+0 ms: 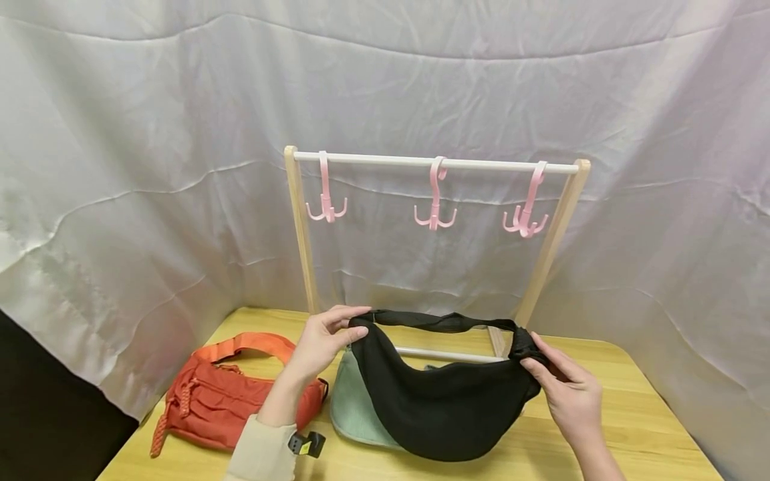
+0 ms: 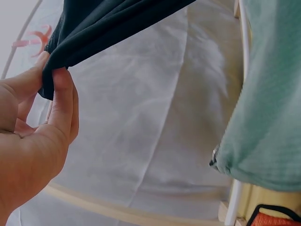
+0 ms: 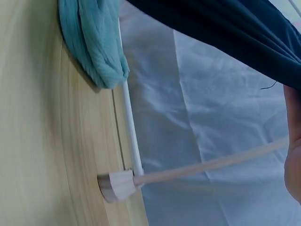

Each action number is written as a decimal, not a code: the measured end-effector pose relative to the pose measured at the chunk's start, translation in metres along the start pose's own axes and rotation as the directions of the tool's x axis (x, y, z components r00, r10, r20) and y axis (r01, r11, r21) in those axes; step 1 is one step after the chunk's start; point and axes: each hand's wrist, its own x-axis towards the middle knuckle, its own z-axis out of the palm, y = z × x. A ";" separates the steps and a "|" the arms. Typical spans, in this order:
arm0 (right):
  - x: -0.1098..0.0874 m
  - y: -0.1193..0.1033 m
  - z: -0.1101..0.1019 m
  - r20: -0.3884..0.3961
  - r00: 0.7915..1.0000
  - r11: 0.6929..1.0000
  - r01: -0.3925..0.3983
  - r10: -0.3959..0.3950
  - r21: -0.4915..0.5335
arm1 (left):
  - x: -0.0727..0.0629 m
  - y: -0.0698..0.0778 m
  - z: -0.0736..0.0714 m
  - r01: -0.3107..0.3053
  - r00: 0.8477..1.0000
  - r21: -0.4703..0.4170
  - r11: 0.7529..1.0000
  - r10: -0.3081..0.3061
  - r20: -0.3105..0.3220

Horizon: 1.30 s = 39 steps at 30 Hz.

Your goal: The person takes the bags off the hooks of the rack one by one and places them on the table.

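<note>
A black crescent-shaped shoulder bag [image 1: 439, 407] hangs between my two hands, its strap [image 1: 445, 322] running slack across the top. My left hand [image 1: 321, 341] pinches the bag's left upper corner between thumb and fingers; the left wrist view shows the dark cloth [image 2: 94, 37] bunched in that pinch. At the other end, my right hand [image 1: 568, 384] grips the right corner where the strap gathers. Partly hidden behind the black bag is a green bag [image 1: 357, 401] lying on the table. In the right wrist view only part of my right hand [image 3: 294, 150] shows beside the cloth.
An orange-red bag [image 1: 228, 401] lies on the wooden table [image 1: 637, 401] at the left. Behind stands a wooden rack with a white rail [image 1: 385, 160]. Three pink hooks hang from it: left [image 1: 327, 200], middle [image 1: 435, 200] and right [image 1: 528, 207]. Pale curtain [image 1: 150, 167] surrounds the table.
</note>
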 end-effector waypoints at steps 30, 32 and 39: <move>-0.003 0.011 -0.072 -0.092 0.963 0.960 -0.262 0.253 -0.103 | 0.000 0.001 0.073 0.010 0.994 -0.136 0.991 0.005 0.108; -0.004 0.012 -0.077 -0.104 0.960 0.954 -0.273 0.261 -0.123 | 0.001 0.000 0.080 0.029 0.994 -0.143 0.989 -0.013 0.113; -0.006 0.018 -0.096 -0.170 0.931 0.898 -0.359 0.324 -0.253 | 0.003 -0.008 0.103 0.074 0.990 -0.178 0.981 -0.051 0.131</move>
